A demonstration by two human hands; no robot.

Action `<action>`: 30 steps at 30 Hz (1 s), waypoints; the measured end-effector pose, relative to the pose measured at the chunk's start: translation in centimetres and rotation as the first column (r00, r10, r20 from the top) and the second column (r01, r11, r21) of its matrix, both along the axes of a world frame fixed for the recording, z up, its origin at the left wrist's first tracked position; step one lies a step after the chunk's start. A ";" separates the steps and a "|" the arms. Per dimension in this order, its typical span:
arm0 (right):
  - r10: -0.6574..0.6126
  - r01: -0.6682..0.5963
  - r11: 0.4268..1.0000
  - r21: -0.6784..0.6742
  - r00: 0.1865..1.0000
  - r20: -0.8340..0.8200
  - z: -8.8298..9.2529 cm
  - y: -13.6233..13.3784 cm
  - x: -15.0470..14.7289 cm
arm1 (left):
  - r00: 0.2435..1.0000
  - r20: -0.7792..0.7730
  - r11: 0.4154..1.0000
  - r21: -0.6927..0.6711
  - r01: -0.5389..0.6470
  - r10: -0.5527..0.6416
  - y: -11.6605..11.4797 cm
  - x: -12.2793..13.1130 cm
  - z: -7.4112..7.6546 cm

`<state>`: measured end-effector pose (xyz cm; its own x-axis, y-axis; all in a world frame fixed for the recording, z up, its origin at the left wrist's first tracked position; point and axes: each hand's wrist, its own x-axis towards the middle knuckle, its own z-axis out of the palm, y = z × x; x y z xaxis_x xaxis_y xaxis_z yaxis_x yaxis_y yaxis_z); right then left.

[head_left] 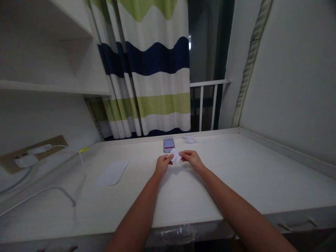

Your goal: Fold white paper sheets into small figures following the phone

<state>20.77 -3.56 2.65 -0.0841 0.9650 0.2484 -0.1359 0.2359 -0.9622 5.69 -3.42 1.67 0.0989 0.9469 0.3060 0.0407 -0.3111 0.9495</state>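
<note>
Between my two hands, a little above the white desk, is a small folded piece of white paper [175,157]. My left hand [163,163] pinches its left side, thumb on top. At its right edge, the fingertips of my right hand [192,159] are closed on it. Just beyond the paper lies a smartphone [168,144] with its screen lit, partly covered by the paper and fingers. To the right of the phone, near the back edge, rests a crumpled or folded white paper [189,139].
White paper sheets [114,173] lie flat on the desk [249,171] at left. A white cable [59,188] runs over the left side from plugs in a wall socket [33,152]. A striped curtain [162,84] hangs behind; a shelf [55,86] juts out upper left.
</note>
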 end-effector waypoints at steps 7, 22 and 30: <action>-0.045 0.044 0.998 0.033 0.998 0.040 -0.2 0.6 0.4 | 0.997 0.051 0.994 -0.088 0.069 -0.065 0.0 0.2 0.0; 0.039 -0.035 0.999 -0.035 0.991 0.129 -0.4 -0.3 -0.7 | 0.996 0.008 0.996 -0.020 0.084 -0.083 -0.5 0.5 0.0; 0.035 -0.033 0.999 -0.015 0.990 0.140 -1.0 0.1 -0.9 | 0.997 -0.061 0.998 0.044 0.042 -0.040 -0.3 0.6 -0.3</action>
<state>19.87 -3.46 1.62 -0.1501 0.9640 0.2195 -0.0072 0.2210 -0.9753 6.28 -3.71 1.32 0.1568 0.9270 0.3406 0.0838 -0.3561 0.9307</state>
